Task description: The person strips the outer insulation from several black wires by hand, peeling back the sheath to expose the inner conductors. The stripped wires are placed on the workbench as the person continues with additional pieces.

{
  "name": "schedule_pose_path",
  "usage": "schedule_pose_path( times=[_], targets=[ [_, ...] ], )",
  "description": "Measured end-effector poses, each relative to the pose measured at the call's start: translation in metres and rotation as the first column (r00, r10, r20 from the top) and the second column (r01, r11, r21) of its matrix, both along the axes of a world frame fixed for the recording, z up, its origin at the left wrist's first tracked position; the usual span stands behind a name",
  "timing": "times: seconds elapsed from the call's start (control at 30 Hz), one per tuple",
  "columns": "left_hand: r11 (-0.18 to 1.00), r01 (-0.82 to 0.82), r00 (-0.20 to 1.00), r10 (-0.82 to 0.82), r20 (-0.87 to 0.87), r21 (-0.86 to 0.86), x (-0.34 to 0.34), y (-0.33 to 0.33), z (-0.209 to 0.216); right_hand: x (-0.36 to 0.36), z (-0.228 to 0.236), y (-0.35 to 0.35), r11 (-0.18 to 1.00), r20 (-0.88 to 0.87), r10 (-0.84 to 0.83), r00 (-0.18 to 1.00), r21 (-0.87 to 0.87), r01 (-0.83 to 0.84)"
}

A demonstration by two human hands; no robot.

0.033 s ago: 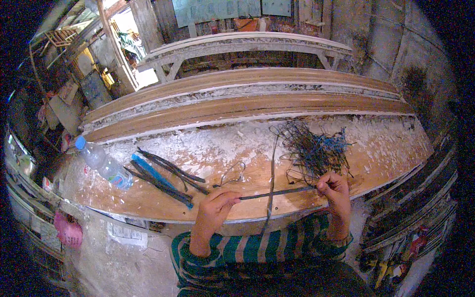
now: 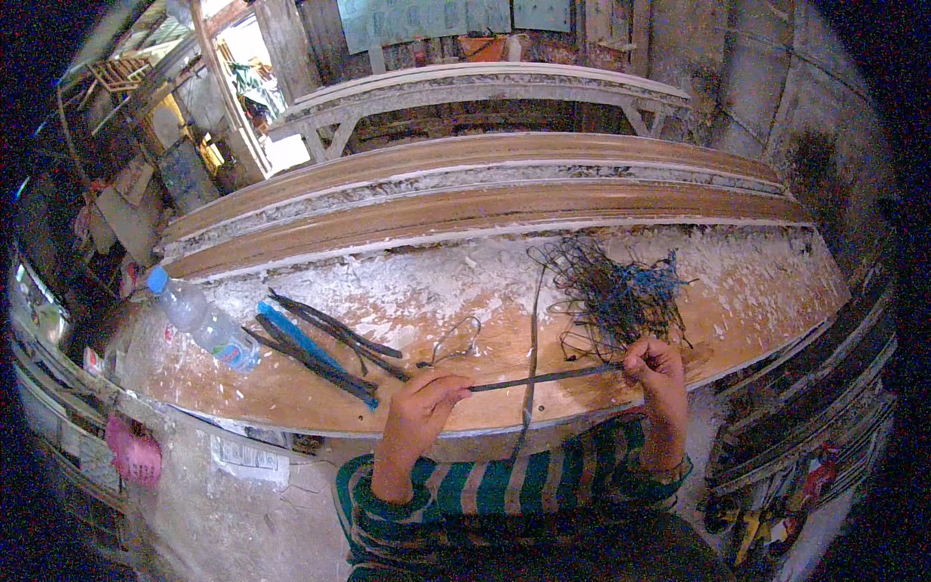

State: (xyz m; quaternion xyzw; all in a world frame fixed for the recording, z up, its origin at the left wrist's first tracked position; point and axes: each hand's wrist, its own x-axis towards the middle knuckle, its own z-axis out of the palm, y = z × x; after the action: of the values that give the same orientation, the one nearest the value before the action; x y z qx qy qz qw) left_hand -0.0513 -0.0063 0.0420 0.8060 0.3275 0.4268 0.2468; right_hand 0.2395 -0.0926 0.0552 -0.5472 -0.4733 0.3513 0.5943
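Between my two hands a dark, thin cord-like strip [image 2: 545, 378] is stretched taut, near the table's front edge. My left hand [image 2: 419, 409] pinches its left end, and my right hand [image 2: 658, 376] pinches the right end with the fingertips. Just beyond the right hand lies a tangled heap of thin black and blue cord [image 2: 621, 296]. A long dark strand [image 2: 532, 335] from beside the heap runs toward me, crossing the strip and dropping over the edge. Left of my left hand, several dark bundled strips [image 2: 335, 325] lie around a blue strip [image 2: 296, 335].
White flakes cover much of the wooden tabletop [image 2: 223, 393]. A clear plastic bottle with a blue cap [image 2: 199, 315] lies at the left. A small loop of cord [image 2: 456, 335] rests mid-table. Long brown boards [image 2: 465, 204] run behind, and a pink container [image 2: 134, 451] sits low at left.
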Motion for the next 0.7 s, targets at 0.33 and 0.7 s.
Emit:
schedule_pose_path(
  times=[0.33, 0.7],
  targets=[
    [0.998, -0.052, 0.998, 0.052, -0.027, 0.024, -0.001, 0.002, 0.003, 0.017, -0.008, -0.008, 0.989, -0.489, 0.094, 0.867, 0.148, -0.023],
    [0.981, -0.189, 0.982, 0.187, -0.038, -0.055, 0.001, 0.010, -0.005, -0.008, 0.009, -0.010, 0.937, -0.570, 0.251, 0.782, 0.346, -0.049]
  ],
)
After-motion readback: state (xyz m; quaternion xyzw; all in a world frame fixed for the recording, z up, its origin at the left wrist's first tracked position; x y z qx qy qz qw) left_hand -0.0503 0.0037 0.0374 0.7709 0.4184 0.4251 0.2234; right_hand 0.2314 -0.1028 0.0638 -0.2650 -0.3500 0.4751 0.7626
